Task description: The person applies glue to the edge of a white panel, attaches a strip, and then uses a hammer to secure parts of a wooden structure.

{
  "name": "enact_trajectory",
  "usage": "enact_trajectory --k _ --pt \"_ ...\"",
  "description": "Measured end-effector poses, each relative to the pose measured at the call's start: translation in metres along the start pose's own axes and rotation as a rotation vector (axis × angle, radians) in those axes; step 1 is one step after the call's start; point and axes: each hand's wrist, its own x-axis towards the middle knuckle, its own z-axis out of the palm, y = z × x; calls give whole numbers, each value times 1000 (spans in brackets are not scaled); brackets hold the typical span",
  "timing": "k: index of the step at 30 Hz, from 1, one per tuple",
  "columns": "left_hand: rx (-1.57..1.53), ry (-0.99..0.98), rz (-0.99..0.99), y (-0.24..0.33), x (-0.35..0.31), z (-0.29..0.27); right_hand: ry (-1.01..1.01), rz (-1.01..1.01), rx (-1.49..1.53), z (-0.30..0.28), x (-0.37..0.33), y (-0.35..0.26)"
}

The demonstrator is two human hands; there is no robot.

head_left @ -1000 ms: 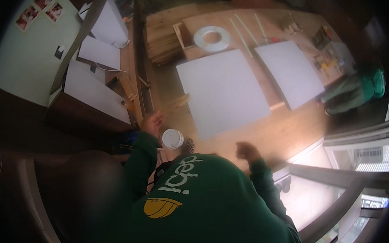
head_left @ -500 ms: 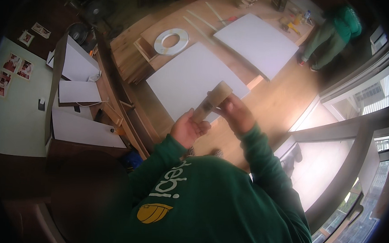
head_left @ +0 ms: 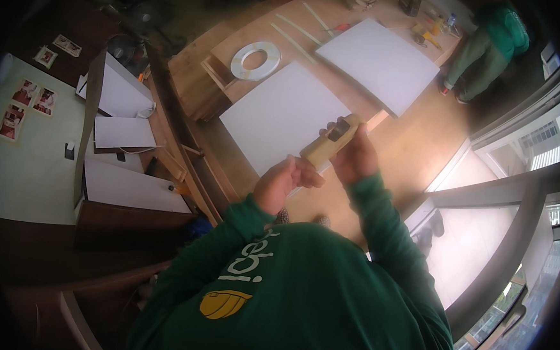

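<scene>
A wooden hand plane (head_left: 320, 150), a pale block with a dark opening in its upper face, is held in front of my chest. My right hand (head_left: 360, 155) grips its far end from the right, fingers wrapped round the far side. At the near end, my left hand (head_left: 285, 180) has its fingers stretched out just below the plane; whether they touch it I cannot tell. Beyond and below both hands lies a large white panel (head_left: 277, 117) on the workbench.
A second white panel (head_left: 379, 65) lies farther right, with a white ring-shaped roll (head_left: 271, 58) at the left. Thin pale strips (head_left: 292, 42) and tools lie behind. Another person (head_left: 493, 50) stands at the far right. White boards (head_left: 125, 133) lean on the left.
The hand plane has turned in my hands, so its dark opening now faces up. It sits lower at its far end, and my left fingers have loosened from the near end.
</scene>
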Motion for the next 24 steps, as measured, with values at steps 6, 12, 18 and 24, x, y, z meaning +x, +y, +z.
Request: enact_trajectory --k 6,12,18,24 --pt "361 238 173 -3 -7 -3 110 -17 -35 2 -8 13" --pt "411 284 199 -19 -9 -19 167 30 -160 11 -29 27" --pt "319 178 -101 -14 -13 -18 146 -23 -435 -8 -31 27" --pt "162 179 -124 -35 -16 -29 181 -40 -506 8 -40 32"
